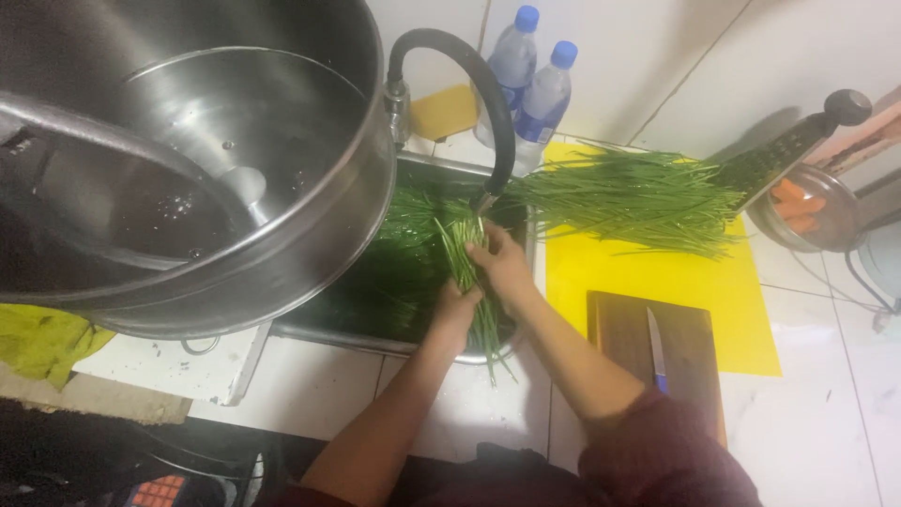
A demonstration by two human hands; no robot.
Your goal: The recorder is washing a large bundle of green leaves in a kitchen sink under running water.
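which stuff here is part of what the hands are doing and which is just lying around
In use: left hand, right hand, chive bunch, hose, sink.
Lying about: big steel pot, bottles, knife, yellow mat.

A: Position of the arms?
B: Both forearms rise from the lower centre of the frame, converging mid-frame.
A: And the hands?
B: Left hand (457, 308) fingers curled closed; right hand (500, 264) just above, likewise closed.

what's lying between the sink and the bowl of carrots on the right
A pile of green chives on a yellow mat, seen in the head view.
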